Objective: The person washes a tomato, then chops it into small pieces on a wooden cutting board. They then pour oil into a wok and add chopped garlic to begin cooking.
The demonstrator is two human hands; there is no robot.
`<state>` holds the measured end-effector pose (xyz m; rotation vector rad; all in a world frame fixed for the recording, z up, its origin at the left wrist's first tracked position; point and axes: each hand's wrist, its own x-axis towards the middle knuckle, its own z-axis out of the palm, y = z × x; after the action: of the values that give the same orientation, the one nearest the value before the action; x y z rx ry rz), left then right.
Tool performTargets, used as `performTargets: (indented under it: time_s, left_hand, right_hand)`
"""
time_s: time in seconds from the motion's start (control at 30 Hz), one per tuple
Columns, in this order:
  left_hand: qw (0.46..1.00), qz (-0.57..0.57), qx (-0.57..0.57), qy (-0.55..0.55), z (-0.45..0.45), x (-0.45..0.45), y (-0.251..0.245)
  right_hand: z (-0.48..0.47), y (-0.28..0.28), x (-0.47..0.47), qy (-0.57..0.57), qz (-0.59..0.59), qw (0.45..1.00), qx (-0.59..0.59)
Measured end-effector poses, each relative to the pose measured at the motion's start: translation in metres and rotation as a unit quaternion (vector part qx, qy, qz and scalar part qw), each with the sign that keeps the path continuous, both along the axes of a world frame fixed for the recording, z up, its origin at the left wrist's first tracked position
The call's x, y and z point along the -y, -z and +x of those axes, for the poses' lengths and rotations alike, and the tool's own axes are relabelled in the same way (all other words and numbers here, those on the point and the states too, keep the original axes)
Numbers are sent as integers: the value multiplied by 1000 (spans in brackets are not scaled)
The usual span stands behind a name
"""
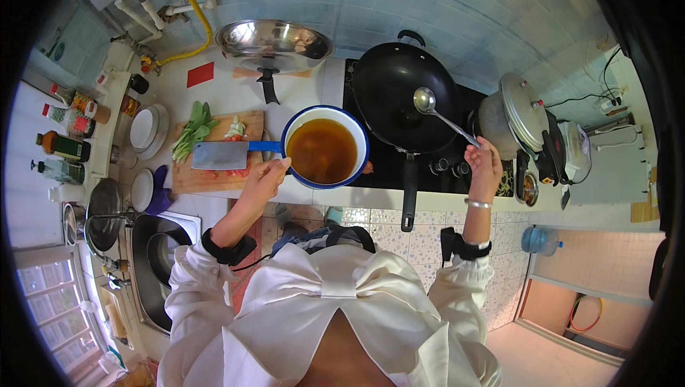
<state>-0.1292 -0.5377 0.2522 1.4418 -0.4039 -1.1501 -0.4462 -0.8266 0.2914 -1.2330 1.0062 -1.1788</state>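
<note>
My left hand (267,179) grips the side of a white enamel mug (364,146) with a blue rim. Brown oil-like liquid (321,151) lies inside it, and the mug is held up near the counter's front edge. In my right hand (484,165) is the handle of a metal ladle (425,101), whose bowl hangs above a black wok (385,82). The wok sits on the black stove (353,95), its long handle (409,189) pointing towards me. To the left of the mug, a cleaver (220,155) with a blue handle rests on a wooden cutting board (184,183).
Green leaves (195,125), chopped white pieces (235,128) and red pieces (235,172) share the board. A steel lid (273,44) stands behind. A pressure cooker (495,119) is at right; plates (143,127) and a sink (150,290) are left.
</note>
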Motion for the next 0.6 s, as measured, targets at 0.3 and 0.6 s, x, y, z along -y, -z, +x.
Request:
performTargets:
  time_s: [0.3,0.6]
  left_hand:
    - [1000,-19,23,1,40,-21,1]
    - [992,-20,48,-113,133,-76,-5]
  right_hand:
    - [105,-57,-152,-159,-73,978,-114]
    - [219,-37,-214,-301,-269,898,-173]
